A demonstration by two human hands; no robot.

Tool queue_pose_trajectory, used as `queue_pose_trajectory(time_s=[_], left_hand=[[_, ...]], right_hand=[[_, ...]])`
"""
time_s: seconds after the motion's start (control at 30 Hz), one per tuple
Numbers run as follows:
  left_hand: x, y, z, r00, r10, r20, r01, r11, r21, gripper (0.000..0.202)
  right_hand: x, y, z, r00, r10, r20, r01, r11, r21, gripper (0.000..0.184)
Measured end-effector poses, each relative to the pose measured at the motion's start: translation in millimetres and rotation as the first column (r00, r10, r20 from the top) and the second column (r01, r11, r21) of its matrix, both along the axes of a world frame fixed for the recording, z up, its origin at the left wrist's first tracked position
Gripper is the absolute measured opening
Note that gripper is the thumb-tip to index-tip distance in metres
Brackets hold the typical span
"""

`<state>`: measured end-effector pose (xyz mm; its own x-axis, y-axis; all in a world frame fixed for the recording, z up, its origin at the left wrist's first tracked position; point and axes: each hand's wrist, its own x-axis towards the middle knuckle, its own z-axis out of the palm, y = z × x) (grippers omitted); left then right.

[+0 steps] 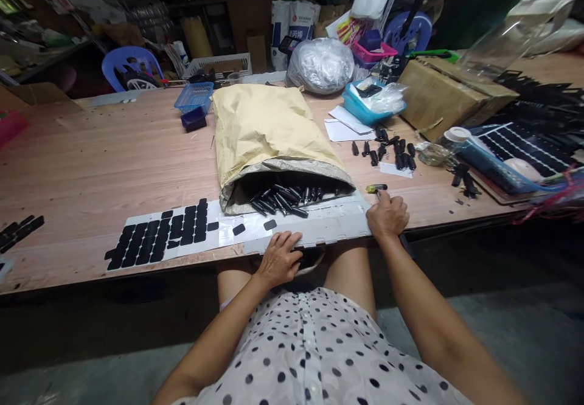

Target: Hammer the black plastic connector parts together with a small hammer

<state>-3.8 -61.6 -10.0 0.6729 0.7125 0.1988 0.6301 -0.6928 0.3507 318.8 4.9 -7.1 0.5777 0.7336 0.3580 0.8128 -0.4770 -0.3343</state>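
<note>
My left hand (280, 258) rests at the table's front edge, its bent fingers apart on the rim of a grey-white board (319, 225). To its right, my right hand (387, 213) is closed at the board's right end. A dark piece shows below that wrist, but what the fingers hold is hidden. Just beyond them lies a small yellow-and-black object (376, 188). A large paper sack (269, 125) lies with its mouth towards me, and slim black plastic parts (283, 199) spill from it onto the board. Two loose black pads (270, 225) lie near my left hand.
Rows of black pads (159, 235) cover a white sheet at left. Several black fittings (401, 154) lie at right, near a cardboard box (449, 92) and a blue basin (371, 104). Blue baskets (194, 96) and a stuffed clear bag (320, 64) stand behind.
</note>
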Motion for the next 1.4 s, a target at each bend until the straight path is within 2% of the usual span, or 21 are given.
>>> queue_pose_trajectory(time_s=[0.13, 0.2, 0.23, 0.27, 0.3, 0.37, 0.4, 0.47, 0.57, 0.67, 0.9, 0.97, 1.03, 1.13, 1.2, 1.27, 1.4], left_hand=[[1.9, -2.1, 3.7, 0.993, 0.051, 0.106, -0.046, 0.998, -0.052, 0.022], [-0.2, 3.5, 7.7, 0.961, 0.159, 0.226, -0.138, 0.985, -0.108, 0.021], [-2.7, 9.7, 10.4, 0.923, 0.258, 0.285, -0.223, 0.963, -0.151, 0.019], [-6.1, 18.2, 13.9, 0.863, 0.383, 0.329, -0.332, 0.921, -0.204, 0.017], [-10.3, 28.7, 18.3, 0.780, 0.522, 0.344, -0.454, 0.851, -0.264, 0.017], [-19.8, 53.4, 29.6, 0.588, 0.760, 0.277, -0.666, 0.649, -0.367, 0.016], [-24.4, 66.1, 36.4, 0.513, 0.835, 0.198, -0.738, 0.547, -0.396, 0.016], [-31.3, 88.1, 50.9, 0.452, 0.892, 0.009, -0.813, 0.416, -0.407, 0.021], [-36.1, 107.1, 69.9, 0.457, 0.856, -0.242, -0.849, 0.339, -0.405, 0.033], [-38.7, 109.3, 80.5, 0.462, 0.806, -0.370, -0.861, 0.307, -0.406, 0.033], [-50.2, 77.7, 83.9, 0.407, 0.834, -0.372, -0.913, 0.357, -0.199, 0.015], [-50.4, 64.0, 83.1, 0.418, 0.833, -0.362, -0.909, 0.383, -0.167, 0.015], [-47.1, 51.2, 80.2, 0.495, 0.811, -0.311, -0.869, 0.465, -0.169, 0.014], [-36.1, 39.0, 70.2, 0.718, 0.675, -0.171, -0.696, 0.693, -0.188, 0.007], [-27.0, 37.7, 61.2, 0.831, 0.546, -0.106, -0.556, 0.812, -0.175, 0.004], [-19.3, 41.3, 52.7, 0.881, 0.465, -0.082, -0.472, 0.865, -0.168, 0.004], [-11.9, 52.8, 39.8, 0.906, 0.423, -0.011, -0.417, 0.887, -0.198, 0.007]], right_hand=[[0.4, 0.0, -1.7, 1.000, 0.000, 0.023, 0.000, 1.000, 0.008, 0.038], [0.3, 0.1, -2.7, 0.999, -0.005, 0.035, 0.006, 1.000, -0.008, 0.039], [0.2, 0.2, -3.2, 0.999, -0.008, 0.043, 0.008, 1.000, -0.014, 0.039], [0.0, 0.4, -3.8, 0.999, -0.010, 0.050, 0.011, 1.000, -0.015, 0.039], [-0.1, 0.6, -4.4, 0.998, -0.011, 0.056, 0.012, 1.000, -0.011, 0.039], [-0.5, 1.1, -5.6, 0.998, -0.013, 0.064, 0.012, 1.000, 0.011, 0.038], [-0.8, 1.4, -6.0, 0.998, -0.013, 0.066, 0.012, 1.000, 0.023, 0.038], [-1.6, 1.9, -6.3, 0.998, -0.013, 0.061, 0.011, 0.999, 0.038, 0.038], [-3.2, 2.3, -5.0, 0.999, -0.014, 0.045, 0.013, 1.000, 0.022, 0.038], [-4.8, 2.3, -2.6, 1.000, -0.013, 0.028, 0.013, 1.000, 0.007, 0.038], [-8.2, 2.0, 0.2, 1.000, -0.015, 0.013, 0.016, 0.999, -0.042, 0.038], [-8.7, 2.2, 0.2, 0.999, -0.024, 0.024, 0.025, 0.998, -0.052, 0.038], [-8.8, 2.4, 0.1, 0.999, -0.025, 0.032, 0.027, 0.998, -0.049, 0.038], [-8.0, 2.6, 0.2, 0.999, -0.019, 0.031, 0.020, 0.999, -0.048, 0.038], [-7.4, 2.4, 0.3, 1.000, -0.016, 0.027, 0.018, 0.998, -0.057, 0.039], [-7.4, 2.1, 0.3, 0.999, -0.021, 0.026, 0.023, 0.997, -0.070, 0.039], [-7.8, 2.2, 0.5, 0.999, -0.025, 0.028, 0.027, 0.997, -0.066, 0.039]])
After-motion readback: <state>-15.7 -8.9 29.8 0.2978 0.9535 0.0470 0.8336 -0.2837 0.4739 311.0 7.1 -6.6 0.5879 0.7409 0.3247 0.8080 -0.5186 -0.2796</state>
